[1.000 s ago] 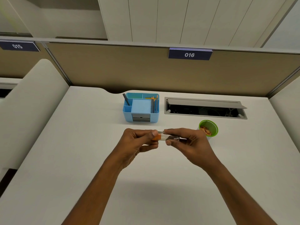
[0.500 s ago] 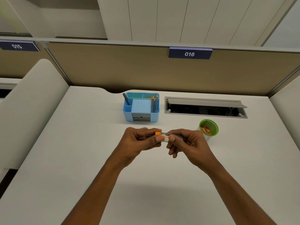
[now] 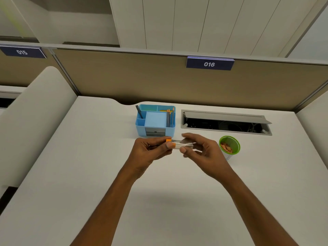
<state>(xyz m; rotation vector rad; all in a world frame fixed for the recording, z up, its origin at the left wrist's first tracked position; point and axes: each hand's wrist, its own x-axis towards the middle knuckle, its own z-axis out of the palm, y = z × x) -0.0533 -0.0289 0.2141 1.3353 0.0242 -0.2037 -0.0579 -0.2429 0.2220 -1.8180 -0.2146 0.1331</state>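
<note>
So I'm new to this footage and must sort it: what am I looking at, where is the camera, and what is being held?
No machine here: a person wears a wide-angle camera on the head, looking down at their own bare arms. The left hand pinches the orange cap of a small clear tube; the right hand holds its clear body, above a white desk. Behind stands a blue organiser with pencils; a green cup of orange bits stands to the right, near an open cable hatch.
</note>
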